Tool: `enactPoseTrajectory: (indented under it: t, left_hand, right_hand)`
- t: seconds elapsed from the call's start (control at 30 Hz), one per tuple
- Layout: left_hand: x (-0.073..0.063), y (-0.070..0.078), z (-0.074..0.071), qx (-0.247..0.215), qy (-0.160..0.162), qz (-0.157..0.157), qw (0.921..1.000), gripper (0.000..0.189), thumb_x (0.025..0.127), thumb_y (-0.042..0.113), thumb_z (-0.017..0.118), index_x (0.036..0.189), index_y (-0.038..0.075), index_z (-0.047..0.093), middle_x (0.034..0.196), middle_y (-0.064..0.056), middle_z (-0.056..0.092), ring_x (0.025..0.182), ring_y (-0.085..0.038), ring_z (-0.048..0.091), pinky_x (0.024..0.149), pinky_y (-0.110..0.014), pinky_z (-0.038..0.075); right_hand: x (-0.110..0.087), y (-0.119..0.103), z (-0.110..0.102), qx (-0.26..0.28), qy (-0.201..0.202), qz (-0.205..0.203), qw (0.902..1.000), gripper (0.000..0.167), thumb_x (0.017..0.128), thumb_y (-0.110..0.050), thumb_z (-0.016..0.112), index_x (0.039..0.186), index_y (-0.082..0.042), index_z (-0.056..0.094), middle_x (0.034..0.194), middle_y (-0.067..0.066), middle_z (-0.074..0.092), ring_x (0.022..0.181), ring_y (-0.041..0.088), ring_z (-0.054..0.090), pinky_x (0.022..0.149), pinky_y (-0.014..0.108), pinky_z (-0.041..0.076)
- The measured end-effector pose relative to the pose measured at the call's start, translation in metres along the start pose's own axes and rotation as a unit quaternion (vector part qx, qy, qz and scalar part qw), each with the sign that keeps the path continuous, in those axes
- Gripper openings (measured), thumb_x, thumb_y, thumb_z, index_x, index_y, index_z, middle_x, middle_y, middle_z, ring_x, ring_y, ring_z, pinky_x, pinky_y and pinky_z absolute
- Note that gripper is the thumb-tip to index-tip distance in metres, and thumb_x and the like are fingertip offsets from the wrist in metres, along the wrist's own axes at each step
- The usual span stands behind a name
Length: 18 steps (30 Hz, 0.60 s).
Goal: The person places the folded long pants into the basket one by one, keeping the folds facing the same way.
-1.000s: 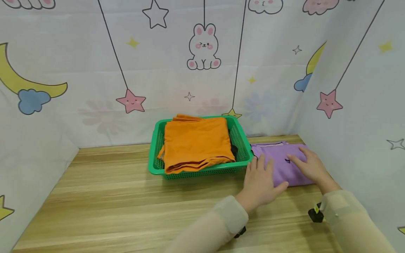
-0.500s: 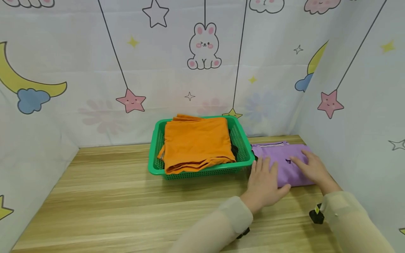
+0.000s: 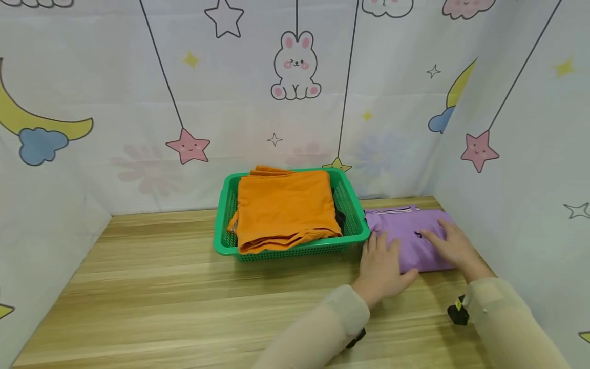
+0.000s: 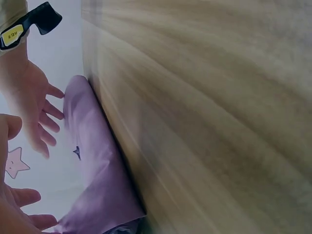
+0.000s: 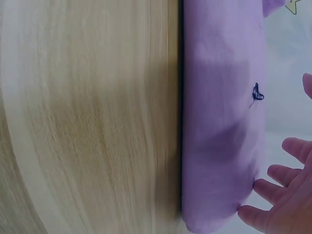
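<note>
A folded purple garment (image 3: 417, 251) lies on the table at the right, with a striped band along its far edge and a small dark mark on top. My left hand (image 3: 381, 269) is at its near left side, fingers spread and fairly straight, the fingertips at the cloth. Over the right part my right hand (image 3: 454, 248) reaches in, its fingers extended. In the right wrist view, fingertips (image 5: 263, 187) meet the rounded side of the purple garment (image 5: 214, 146). The left wrist view shows the same garment (image 4: 92, 141) as a thick, soft fold between both hands.
A green plastic basket (image 3: 359, 225) stands left of the purple garment, close against it. Folded orange cloth (image 3: 286, 210) fills it, with something dark beneath. The wooden table (image 3: 152, 297) stretches to the left. Printed fabric walls (image 3: 521, 205) border the back and sides.
Both hands stay at the purple garment, with only slight shifts of the left hand. The whole view has moved a little; the basket and orange cloth stay put.
</note>
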<state>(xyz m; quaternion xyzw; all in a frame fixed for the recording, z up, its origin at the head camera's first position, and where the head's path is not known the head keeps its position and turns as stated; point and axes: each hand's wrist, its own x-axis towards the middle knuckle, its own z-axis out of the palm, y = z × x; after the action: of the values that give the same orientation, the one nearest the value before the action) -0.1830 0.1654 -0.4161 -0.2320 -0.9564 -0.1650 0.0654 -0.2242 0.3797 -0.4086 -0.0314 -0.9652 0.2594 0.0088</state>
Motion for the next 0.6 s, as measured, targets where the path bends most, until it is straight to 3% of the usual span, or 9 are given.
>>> enactPoseTrajectory:
  t: [0.2,0.37,0.5,0.6]
  left_hand:
    - [0.004,-0.006,0.011,-0.053,-0.008,-0.032,0.9981,0.073,0.084,0.061,0.055,0.140,0.015,0.041,0.149,-0.009,0.033,0.137,-0.025,0.034,0.109,-0.038,0.036]
    - [0.004,-0.007,0.015,-0.093,-0.034,-0.070,0.9927,0.078,0.084,0.057,0.058,0.144,0.013,0.036,0.150,-0.008,0.033,0.137,-0.024,0.033,0.110,-0.035,0.035]
    - [0.005,-0.004,0.016,-0.139,-0.038,-0.115,0.9829,0.082,0.082,0.053,0.062,0.146,0.011,0.031,0.149,-0.008,0.034,0.136,-0.025,0.034,0.111,-0.033,0.033]
    - [0.004,-0.002,0.014,-0.183,-0.035,-0.157,0.9698,0.084,0.080,0.049,0.065,0.146,0.011,0.030,0.148,-0.008,0.034,0.134,-0.025,0.036,0.109,-0.033,0.034]
  right_hand:
    - [0.003,0.007,-0.001,-0.005,0.009,0.002,0.9999,0.088,0.094,-0.051,0.044,0.141,0.019,0.019,0.138,0.047,0.022,0.127,0.061,0.022,0.105,0.066,0.022]
    - [0.006,0.015,-0.004,-0.009,-0.011,0.013,0.9998,0.091,0.094,-0.053,0.044,0.141,0.019,0.014,0.140,0.046,0.019,0.129,0.060,0.019,0.106,0.066,0.020]
    - [0.008,0.020,-0.005,-0.002,-0.027,0.025,0.9993,0.089,0.095,-0.050,0.043,0.141,0.020,0.011,0.139,0.047,0.017,0.128,0.061,0.018,0.107,0.065,0.019]
    - [0.010,0.024,-0.006,-0.002,-0.036,0.033,0.9988,0.086,0.096,-0.046,0.042,0.141,0.021,0.010,0.139,0.048,0.017,0.128,0.061,0.019,0.107,0.064,0.020]
